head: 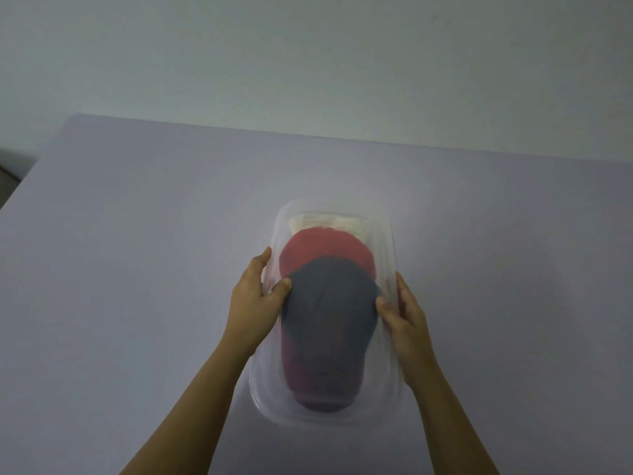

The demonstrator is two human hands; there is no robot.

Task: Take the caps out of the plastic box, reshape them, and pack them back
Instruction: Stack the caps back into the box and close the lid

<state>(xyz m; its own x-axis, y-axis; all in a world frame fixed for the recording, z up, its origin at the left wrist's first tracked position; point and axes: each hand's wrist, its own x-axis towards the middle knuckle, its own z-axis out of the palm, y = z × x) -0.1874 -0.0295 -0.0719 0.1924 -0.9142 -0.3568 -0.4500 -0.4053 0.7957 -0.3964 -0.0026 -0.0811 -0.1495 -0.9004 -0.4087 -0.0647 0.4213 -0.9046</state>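
From the head camera, a clear plastic box lies lengthwise on the pale lilac counter, its long axis running away from the person. Three caps are stacked inside it, overlapping like scales: a grey-blue cap nearest and on top, a red cap behind it, and a cream cap showing only as a sliver at the far end. Below the grey-blue crown there is a purplish brim-like patch, though the haze of the plastic makes it hard to tell which cap it belongs to.

The box sits near the middle of the counter, well apart from the far edge and the left edge, with bare surface on both sides.

The left hand clasps the box's left wall, fingers outside, thumb pressing the grey-blue cap. The right hand mirrors it on the right wall, thumb on the cap. Both forearms reach in from below.
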